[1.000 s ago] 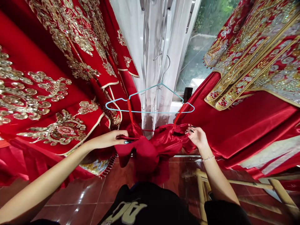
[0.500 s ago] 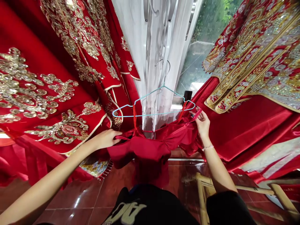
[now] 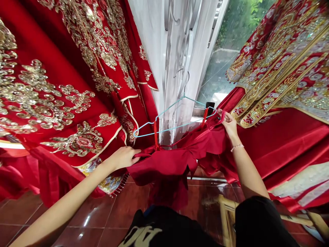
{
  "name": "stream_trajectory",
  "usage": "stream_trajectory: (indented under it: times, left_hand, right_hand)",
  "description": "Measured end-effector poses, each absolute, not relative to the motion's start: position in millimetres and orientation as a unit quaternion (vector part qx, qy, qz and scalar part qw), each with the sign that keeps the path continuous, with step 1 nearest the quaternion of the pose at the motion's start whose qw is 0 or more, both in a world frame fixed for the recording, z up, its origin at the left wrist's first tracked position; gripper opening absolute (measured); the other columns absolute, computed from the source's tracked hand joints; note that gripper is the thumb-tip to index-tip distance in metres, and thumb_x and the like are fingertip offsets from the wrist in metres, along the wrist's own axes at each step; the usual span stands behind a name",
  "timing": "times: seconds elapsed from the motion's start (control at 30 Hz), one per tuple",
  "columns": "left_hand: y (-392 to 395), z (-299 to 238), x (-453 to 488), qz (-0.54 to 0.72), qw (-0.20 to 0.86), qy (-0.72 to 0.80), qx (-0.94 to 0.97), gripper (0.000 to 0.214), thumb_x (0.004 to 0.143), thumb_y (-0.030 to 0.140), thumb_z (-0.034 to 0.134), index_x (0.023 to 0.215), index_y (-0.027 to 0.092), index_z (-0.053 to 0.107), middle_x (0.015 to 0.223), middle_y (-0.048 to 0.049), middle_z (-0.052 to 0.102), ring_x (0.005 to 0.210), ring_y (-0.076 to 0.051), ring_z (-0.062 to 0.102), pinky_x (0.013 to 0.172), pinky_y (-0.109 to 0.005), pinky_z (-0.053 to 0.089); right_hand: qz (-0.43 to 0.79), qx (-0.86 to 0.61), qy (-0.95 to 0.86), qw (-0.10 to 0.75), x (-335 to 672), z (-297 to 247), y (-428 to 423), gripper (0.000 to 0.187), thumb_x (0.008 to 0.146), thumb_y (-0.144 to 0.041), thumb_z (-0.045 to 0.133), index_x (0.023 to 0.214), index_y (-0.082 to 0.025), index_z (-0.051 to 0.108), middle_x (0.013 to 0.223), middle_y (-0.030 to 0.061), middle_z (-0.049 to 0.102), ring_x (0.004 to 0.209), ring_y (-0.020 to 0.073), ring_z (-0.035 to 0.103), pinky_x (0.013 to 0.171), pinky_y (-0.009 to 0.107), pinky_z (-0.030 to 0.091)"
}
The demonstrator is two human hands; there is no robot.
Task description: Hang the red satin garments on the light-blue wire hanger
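Note:
A dark red dress (image 3: 167, 164) hangs by thin red loops from a pale blue hanger (image 3: 169, 127), which tilts up toward the right. At the dress's left side, my left hand (image 3: 125, 157) is closed on its edge, pinching a narrow strap or band. My right hand (image 3: 229, 122) pinches a red strap at the opposite side, close to the hanger's right end. Between my hands the top of the dress is stretched out, and its lower part drops toward the floor. The hanger's metal hook (image 3: 186, 80) shows in front of a white curtain.
Red garments with gold beadwork (image 3: 84, 137) hang on the left; another embroidered red garment (image 3: 288, 79) hangs on the right. Behind are a white curtain (image 3: 146, 20) and a window (image 3: 231, 44). A wooden chair (image 3: 226, 212) stands at lower right on the tiled floor (image 3: 123, 202).
The dress's right side and the hanger's right end have risen, so both slope more. Both hands keep their hold on the dress. The whole view has shifted slightly.

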State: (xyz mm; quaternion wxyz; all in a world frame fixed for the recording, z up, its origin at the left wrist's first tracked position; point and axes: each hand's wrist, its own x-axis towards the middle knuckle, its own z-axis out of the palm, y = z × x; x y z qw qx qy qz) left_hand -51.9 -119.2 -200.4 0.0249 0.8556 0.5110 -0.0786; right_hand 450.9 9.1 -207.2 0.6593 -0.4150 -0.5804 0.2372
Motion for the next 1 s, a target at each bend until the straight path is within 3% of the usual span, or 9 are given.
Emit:
stream_trajectory:
  times: [0.3, 0.5, 0.67, 0.8, 0.9, 1.0]
  left_hand:
    - [-120.8, -200.5, -49.8, -0.036, 0.04, 0.516, 0.855, 0.025, 0.089, 0.029, 0.044, 0.091, 0.024, 0.069, 0.074, -0.0054, 0.074, 0.072, -0.023, 0.072, 0.066, -0.028, 0.047]
    - [-124.6, -205.1, -56.3, 0.014, 0.046, 0.528, 0.848, 0.029, 0.092, 0.035, 0.043, 0.097, 0.024, 0.07, 0.078, -0.0063, 0.075, 0.074, -0.025, 0.071, 0.067, -0.03, 0.049]
    - [-122.3, -202.2, -65.4, 0.22, 0.083, 0.56, 0.794, 0.023, 0.09, 0.036, 0.048, 0.096, 0.025, 0.068, 0.099, -0.0036, 0.077, 0.086, -0.022, 0.071, 0.085, -0.032, 0.054]
    - [-117.9, -191.8, -68.2, 0.413, 0.04, 0.547, 0.727, 0.022, 0.09, 0.037, 0.053, 0.09, 0.024, 0.071, 0.104, -0.0047, 0.074, 0.104, -0.024, 0.066, 0.104, -0.04, 0.049]
    - [-106.1, -185.7, -71.0, 0.53, 0.021, 0.514, 0.675, 0.02, 0.086, 0.036, 0.061, 0.084, 0.022, 0.075, 0.103, -0.0051, 0.072, 0.1, -0.023, 0.067, 0.098, -0.039, 0.052]
    - [-82.7, -179.3, -76.9, 0.616, 0.044, 0.485, 0.62, 0.014, 0.08, 0.034, 0.069, 0.08, 0.021, 0.076, 0.094, -0.0041, 0.074, 0.09, -0.02, 0.069, 0.091, -0.036, 0.056]
  right_hand:
    - [0.304, -0.433, -0.628, 0.57, 442.2, -180.9, 38.9, 0.063, 0.054, -0.052, 0.09, 0.106, -0.021, 0.072, 0.125, 0.0126, 0.073, 0.125, 0.0289, 0.065, 0.11, 0.043, 0.051]
    - [0.274, -0.447, -0.632, 0.571, 444.4, -173.2, 30.5, 0.06, 0.049, -0.053, 0.092, 0.098, -0.022, 0.074, 0.106, 0.008, 0.079, 0.109, 0.0271, 0.072, 0.1, 0.041, 0.056]
    - [0.273, -0.467, -0.666, 0.514, 440.9, -151.4, 8.3, 0.058, 0.052, -0.056, 0.089, 0.094, -0.019, 0.077, 0.093, 0.008, 0.08, 0.096, 0.0269, 0.074, 0.092, 0.042, 0.059]
    - [0.241, -0.464, -0.723, 0.452, 419.5, -128.6, -8.8, 0.049, 0.058, -0.054, 0.087, 0.091, -0.019, 0.077, 0.093, 0.0071, 0.078, 0.096, 0.0257, 0.072, 0.091, 0.039, 0.058]
    - [0.257, -0.448, -0.752, 0.41, 410.0, -121.4, -16.5, 0.043, 0.061, -0.05, 0.086, 0.09, -0.02, 0.074, 0.09, 0.0044, 0.075, 0.082, 0.0203, 0.07, 0.078, 0.034, 0.059]
    - [0.279, -0.449, -0.772, 0.354, 415.6, -123.8, -20.6, 0.039, 0.067, -0.05, 0.082, 0.091, -0.021, 0.073, 0.074, 0.0009, 0.069, 0.062, 0.0159, 0.062, 0.06, 0.031, 0.054]
